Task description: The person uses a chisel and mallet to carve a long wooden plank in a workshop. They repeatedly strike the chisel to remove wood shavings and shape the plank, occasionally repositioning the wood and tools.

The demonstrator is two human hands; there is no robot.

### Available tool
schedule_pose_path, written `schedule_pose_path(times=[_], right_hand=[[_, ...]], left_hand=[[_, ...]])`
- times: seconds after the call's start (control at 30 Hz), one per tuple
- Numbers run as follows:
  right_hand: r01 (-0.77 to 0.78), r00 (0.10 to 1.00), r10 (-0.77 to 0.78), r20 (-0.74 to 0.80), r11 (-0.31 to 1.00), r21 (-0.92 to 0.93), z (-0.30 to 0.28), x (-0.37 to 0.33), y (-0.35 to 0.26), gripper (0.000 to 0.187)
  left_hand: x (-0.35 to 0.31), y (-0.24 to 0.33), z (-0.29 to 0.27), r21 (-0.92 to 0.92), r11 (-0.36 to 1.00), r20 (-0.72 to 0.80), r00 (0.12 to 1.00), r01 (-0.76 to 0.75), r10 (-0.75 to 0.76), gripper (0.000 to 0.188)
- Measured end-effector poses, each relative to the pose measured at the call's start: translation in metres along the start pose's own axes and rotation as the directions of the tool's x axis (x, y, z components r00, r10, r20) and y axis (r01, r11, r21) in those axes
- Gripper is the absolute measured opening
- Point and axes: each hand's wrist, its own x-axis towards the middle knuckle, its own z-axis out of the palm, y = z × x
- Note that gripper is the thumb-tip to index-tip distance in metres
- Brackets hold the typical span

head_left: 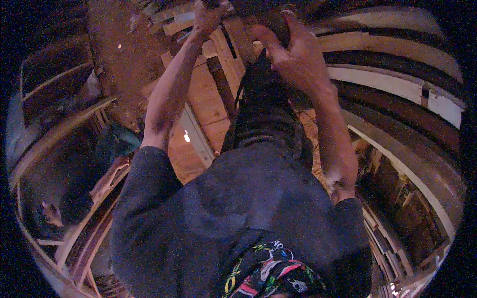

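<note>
My left hand [210, 19] reaches to the top edge, its fingers curled at a dark thing that the frame's edge and deep shadow mostly hide. To the right of it, my right hand [298, 57] bends its thumb and fingers around the side of a dark brown, shadowed shape [271, 19]. What this shape is, I cannot make out. Both bare forearms stretch forward from dark short sleeves. Between them, a dark trouser leg [263, 94] stands over orange-brown wooden boards [203, 94]. A pale narrow strip [195, 134] lies across these boards, beside my left forearm.
Long planks or beams [387, 82] run along the right side, one with a whitish face. More timber [395, 174] frames dark gaps at lower right. On the left are a brown dusty surface [119, 59], a teal cloth-like shape [124, 139] and a wooden rail [64, 134].
</note>
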Motion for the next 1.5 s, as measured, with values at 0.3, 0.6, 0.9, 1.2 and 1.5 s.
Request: schedule_pose_path(times=[0.3,0.6,0.9,1.2,1.5], right_hand=[[0.062,0.998,-0.066,0.018,0.984,0.165,-0.022,-0.001,-0.033,0.057],[0.147,0.989,-0.137,0.058,0.96,-0.24,0.041,0.034,-0.001,0.054],[-0.037,0.993,0.039,0.116,0.999,-0.016,-0.016,0.016,-0.037,0.052],[0.148,0.985,-0.149,0.09,0.989,0.017,-0.023,0.018,-0.034,0.049],[0.13,0.957,-0.048,0.288,0.954,-0.272,0.014,0.024,0.008,0.057]], left_hand=[[-0.003,0.006,0.007,0.09,0.994,0.132,0.99,-0.066,0.054,0.043],[-0.011,-0.005,0.002,0.079,0.993,0.124,0.99,-0.083,0.073,0.044],[0.001,-0.001,-0.018,0.08,0.996,0.129,0.991,-0.045,0.034,0.045],[-0.007,-0.002,0.005,0.09,0.994,0.092,0.995,-0.056,0.048,0.046],[-0.027,-0.024,0.023,0.102,0.991,-0.054,0.995,-0.083,0.089,0.047]])
